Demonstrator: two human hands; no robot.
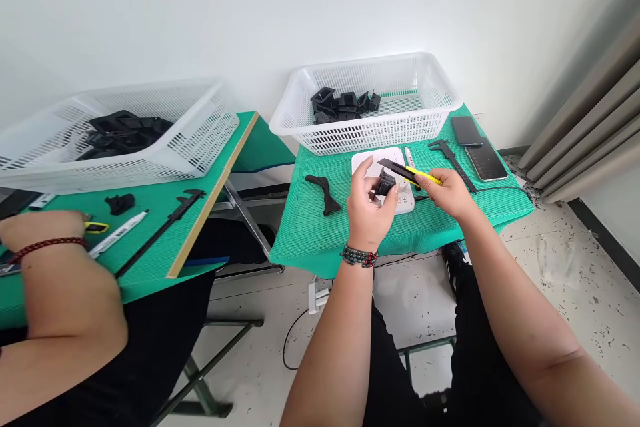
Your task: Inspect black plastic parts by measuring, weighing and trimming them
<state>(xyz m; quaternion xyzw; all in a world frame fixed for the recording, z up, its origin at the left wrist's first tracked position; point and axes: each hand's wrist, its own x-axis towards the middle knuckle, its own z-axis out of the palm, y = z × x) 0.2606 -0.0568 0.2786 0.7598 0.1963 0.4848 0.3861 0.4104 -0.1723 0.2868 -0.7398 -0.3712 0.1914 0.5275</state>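
My left hand [369,210] grips a small black plastic part [385,183] above a white tray [406,203]. In my right hand [447,192] is a yellow utility knife [413,173], its dark blade pointing left just over the part. Whether the blade touches the part I cannot tell. A curved black piece [325,195] lies on the green cloth left of my hands. Behind the knife, a white marker [409,158] rests by the tray, and a black caliper [453,163] lies to the right.
A white plastic basket [367,137] with several black parts [345,103] stands behind my hands. Phones [486,161] lie at the right edge. To the left, a co-worker's arm [65,293] rests at another table with a basket [200,127], caliper [163,230] and marker [119,233].
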